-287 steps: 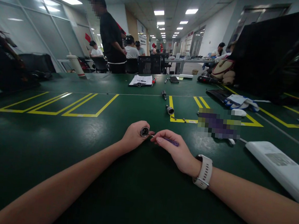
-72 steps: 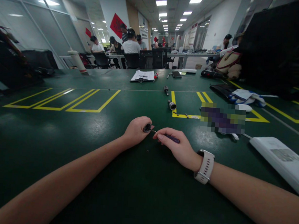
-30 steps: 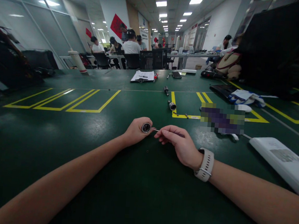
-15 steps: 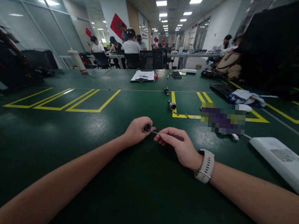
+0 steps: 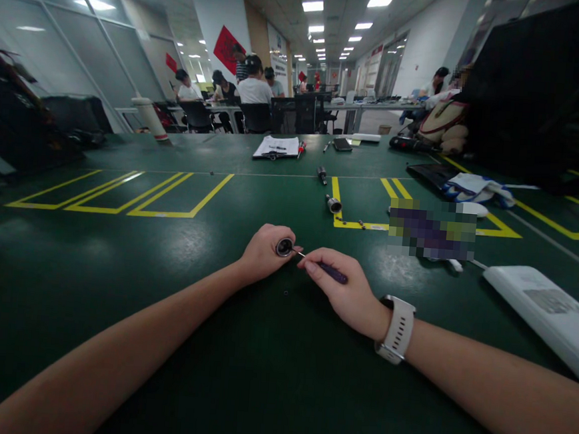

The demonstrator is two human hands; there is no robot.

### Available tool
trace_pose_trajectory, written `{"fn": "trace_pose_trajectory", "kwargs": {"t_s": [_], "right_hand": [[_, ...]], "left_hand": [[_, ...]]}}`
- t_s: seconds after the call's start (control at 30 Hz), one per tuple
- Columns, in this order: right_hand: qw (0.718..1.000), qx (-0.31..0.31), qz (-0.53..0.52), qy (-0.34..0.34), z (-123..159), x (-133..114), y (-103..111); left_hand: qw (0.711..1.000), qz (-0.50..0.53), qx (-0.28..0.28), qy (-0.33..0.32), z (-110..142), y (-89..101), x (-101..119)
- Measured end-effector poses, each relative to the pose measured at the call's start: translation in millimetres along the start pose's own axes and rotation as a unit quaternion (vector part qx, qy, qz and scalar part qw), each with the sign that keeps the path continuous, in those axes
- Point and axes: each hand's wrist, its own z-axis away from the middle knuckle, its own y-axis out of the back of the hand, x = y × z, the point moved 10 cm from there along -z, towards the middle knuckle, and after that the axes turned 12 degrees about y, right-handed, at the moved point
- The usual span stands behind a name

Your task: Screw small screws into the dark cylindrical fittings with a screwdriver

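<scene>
My left hand is closed around a short hollow metal cylinder, its round open end turned toward me. My right hand grips a thin screwdriver-like tool with a dark purple handle. The narrow shaft of that tool points left, and its end is at the cylinder's open mouth; I cannot tell how far in it reaches. On the green table just below the hands lies a tiny dark ring.
Beyond my hands lie another metal cylinder and a smaller dark metal part, with tiny pieces by the yellow tape. A clipboard is farther back. To the right are a white power-bank-like box and a cloth glove.
The tool's handle has dropped and its shaft now slants up into the cylinder's mouth. My right hand has shifted slightly down; my left hand has barely moved.
</scene>
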Motion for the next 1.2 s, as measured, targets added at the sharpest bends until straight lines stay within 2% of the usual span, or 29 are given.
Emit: {"fn": "trace_pose_trajectory", "kwargs": {"t_s": [0.17,0.4,0.7,0.9,1.2], "right_hand": [[1.0,-0.015,0.002,0.014,0,-3,0],[0.999,-0.016,-0.001,0.033,-1,-7,1],[0.999,-0.031,-0.023,0.033,-1,-1,-3],[0.998,-0.056,-0.042,0.007,0,1,-8],[0.999,-0.016,-0.002,0.032,0,-3,-1]], "left_hand": [[0.999,0.037,-0.009,0.016,0,-0.7,-3],[0.999,0.036,-0.019,0.025,1,-2.7,-3],[0.999,0.013,-0.03,0.017,1,-6.1,-2],[0.999,0.034,-0.023,0.025,2,-4.2,-4],[0.999,0.015,-0.043,0.011,1,-7.7,0]]}}
